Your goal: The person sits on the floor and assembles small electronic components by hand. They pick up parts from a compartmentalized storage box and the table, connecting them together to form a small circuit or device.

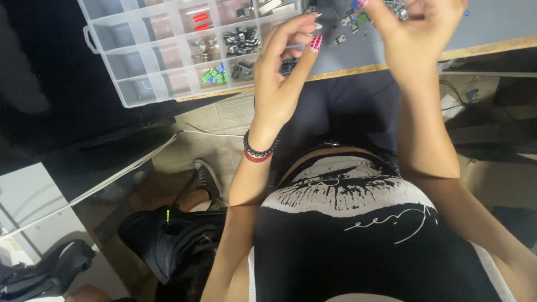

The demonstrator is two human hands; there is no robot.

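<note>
Left hand (282, 78) grip loose, small components (349, 25) just beyond, clear organizer (112, 61) left

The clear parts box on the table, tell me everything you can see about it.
The parts box is clear, slightly frosted plastic, split into a grid of small compartments, with a handle loop on its left edge. It lies flat and open on the table, one corner overhanging the front edge. Several compartments look empty; others hold small red pieces, green pieces, and dark and metal electronic parts. The left hand is raised beside its right side, not clearly touching it.
</note>
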